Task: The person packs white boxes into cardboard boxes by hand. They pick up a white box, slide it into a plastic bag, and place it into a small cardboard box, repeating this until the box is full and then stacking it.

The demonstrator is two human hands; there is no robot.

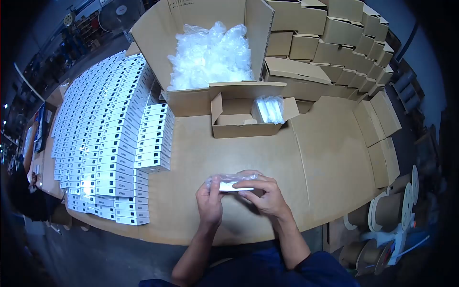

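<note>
Both my hands hold a small white box in clear plastic wrap [227, 183] above the front of the table. My left hand [210, 203] grips its left end, thumb on the near side. At the right end, my right hand [266, 193] has its fingers closed around the wrap and box. Beyond them stands an open cardboard carton [246, 130], with several wrapped white packs [269, 110] upright in its right part. Behind that, a large open carton [158, 40] holds a heap of clear plastic bags [210, 57].
Many small white boxes [112, 143] are stacked in rows on the left of the table [239, 160]. Folded-open cardboard [334, 143] covers the right side. Brown cartons [330, 48] pile up at the back right. Cable spools [392, 210] stand low at the right. Another person [28, 186] is at far left.
</note>
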